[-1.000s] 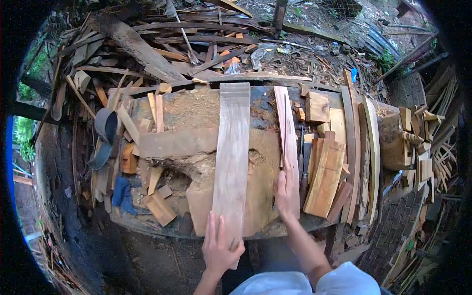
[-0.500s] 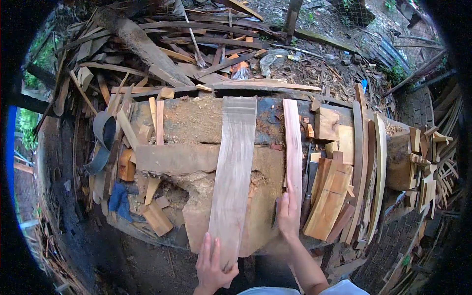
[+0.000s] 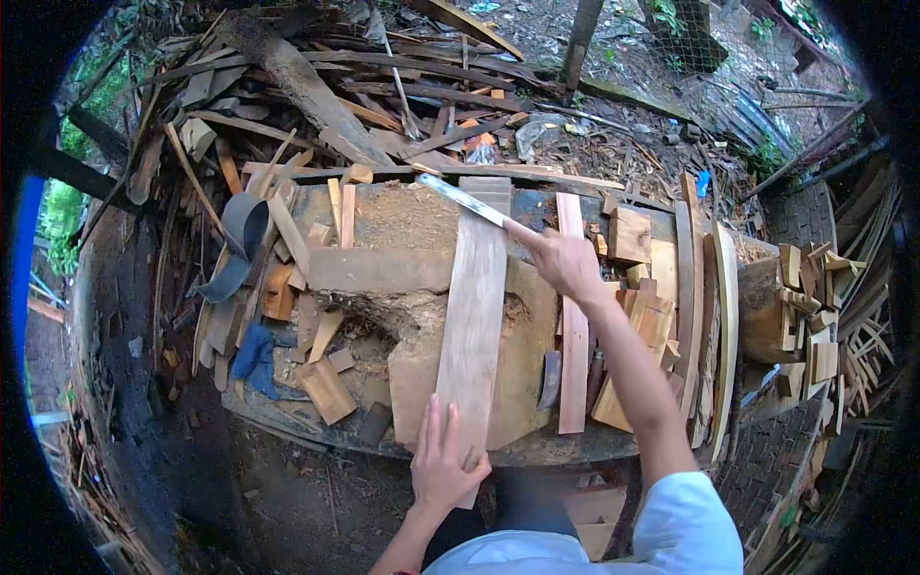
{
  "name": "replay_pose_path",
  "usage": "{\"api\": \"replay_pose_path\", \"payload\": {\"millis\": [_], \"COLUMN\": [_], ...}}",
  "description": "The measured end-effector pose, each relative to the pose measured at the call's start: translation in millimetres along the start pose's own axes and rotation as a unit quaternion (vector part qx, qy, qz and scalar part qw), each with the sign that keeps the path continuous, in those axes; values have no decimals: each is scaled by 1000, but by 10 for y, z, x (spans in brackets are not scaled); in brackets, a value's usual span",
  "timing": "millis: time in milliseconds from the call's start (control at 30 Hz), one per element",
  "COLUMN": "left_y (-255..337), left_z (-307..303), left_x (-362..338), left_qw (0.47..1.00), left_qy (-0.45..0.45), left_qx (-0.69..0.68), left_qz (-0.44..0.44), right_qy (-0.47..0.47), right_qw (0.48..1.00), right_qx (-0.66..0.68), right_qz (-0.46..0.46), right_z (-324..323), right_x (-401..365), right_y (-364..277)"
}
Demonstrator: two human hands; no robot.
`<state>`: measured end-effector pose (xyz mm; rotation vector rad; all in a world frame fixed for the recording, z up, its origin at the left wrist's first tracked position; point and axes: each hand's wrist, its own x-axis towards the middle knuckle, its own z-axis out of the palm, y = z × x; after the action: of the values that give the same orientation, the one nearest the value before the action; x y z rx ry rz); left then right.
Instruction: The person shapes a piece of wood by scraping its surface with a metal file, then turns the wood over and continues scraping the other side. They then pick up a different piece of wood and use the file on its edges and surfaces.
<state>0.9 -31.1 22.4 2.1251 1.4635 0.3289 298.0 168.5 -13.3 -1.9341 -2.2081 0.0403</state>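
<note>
A long pale wooden plank (image 3: 471, 307) lies lengthwise over the workbench, its near end reaching past the bench edge. My left hand (image 3: 444, 460) grips this near end, fingers stretched along its top and thumb by its right edge. My right hand (image 3: 567, 264) is closed around a long, narrow, flat metal blade (image 3: 465, 201), index finger pointing along it. The blade slants to the left and crosses the plank's far end in this view; its handle is hidden in the hand. Right of the plank lies a pinkish wooden strip (image 3: 573, 364), partly covered by my right forearm.
Wood blocks (image 3: 630, 236) and long slats (image 3: 724, 335) occupy the bench's right side. On its left are offcuts (image 3: 326, 391), a blue cloth (image 3: 254, 360) and a curled grey strip (image 3: 245, 225). A dark curved blade (image 3: 549, 379) lies near the strip. Scrap timber (image 3: 297, 91) is piled behind.
My right hand has moved from beside the pinkish strip up and forward to the plank's far end, now with the metal blade in it. My left hand stays at the plank's near end.
</note>
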Motion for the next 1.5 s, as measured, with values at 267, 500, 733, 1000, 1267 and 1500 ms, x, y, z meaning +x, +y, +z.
{"api": "replay_pose_path", "payload": {"millis": [267, 500, 733, 1000, 1267, 1500], "left_y": [-32, 6, -6, -38, -12, -11], "left_z": [-35, -19, -29, 21, 68, 69], "left_x": [23, 26, 35, 22, 12, -3], "left_qw": [1000, 1000, 1000, 1000, 1000, 1000], "left_qy": [3, 12, 18, 26, 25, 26], "left_qx": [-12, -16, -13, -12, -1, 5], "left_qz": [6, -6, 4, -2, -10, -2], "right_qy": [-122, -10, -78, -126, -82, -144], "right_qw": [991, 993, 990, 988, 993, 986], "right_qx": [-52, -92, -25, 26, -10, -6], "right_qz": [-36, -75, -111, -84, -89, -81], "right_z": [-228, 12, -141, -190, -24, -38], "right_x": [-234, 256, 129, 2, 350, 40], "right_y": [21, 107, 178, 147, 333, 411]}}
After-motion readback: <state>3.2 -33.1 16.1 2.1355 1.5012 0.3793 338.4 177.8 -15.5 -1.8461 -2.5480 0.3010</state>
